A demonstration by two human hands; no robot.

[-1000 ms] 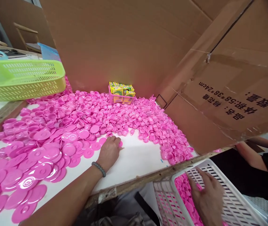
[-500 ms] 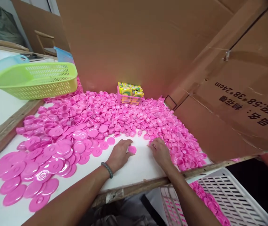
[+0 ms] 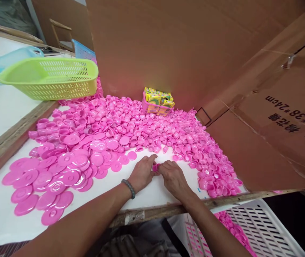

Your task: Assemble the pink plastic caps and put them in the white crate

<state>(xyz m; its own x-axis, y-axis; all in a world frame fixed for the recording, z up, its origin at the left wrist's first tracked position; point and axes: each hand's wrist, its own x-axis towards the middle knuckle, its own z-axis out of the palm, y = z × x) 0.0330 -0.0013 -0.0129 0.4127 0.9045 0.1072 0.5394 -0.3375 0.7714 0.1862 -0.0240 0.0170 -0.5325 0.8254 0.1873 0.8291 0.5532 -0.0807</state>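
My left hand [image 3: 142, 173], with a beaded bracelet [image 3: 129, 188] on its wrist, meets my right hand [image 3: 172, 177] over the bare white front of the table. Between their fingertips is a small pink plastic piece [image 3: 155, 167], pinched from both sides. Fingers cover much of it, so I cannot tell whether it is one part or two together. Beyond the hands lies a wide heap of small pink toy cups [image 3: 152, 130]. To the left, flat pink discs [image 3: 57, 186] of several sizes overlap on the tabletop.
A green basket [image 3: 47, 85] stands at the left by a wooden strip [image 3: 13, 134]. A pink basket [image 3: 156, 109] with yellow boxes sits behind the heap. Cardboard walls [image 3: 168, 46] enclose the back and right. Below the front edge is a white crate [image 3: 264, 223] with pink pieces.
My right hand has come left from the edge of the heap to my left hand. The small disc in my left fingers was in plain view before; now the fingers of both hands meet there.
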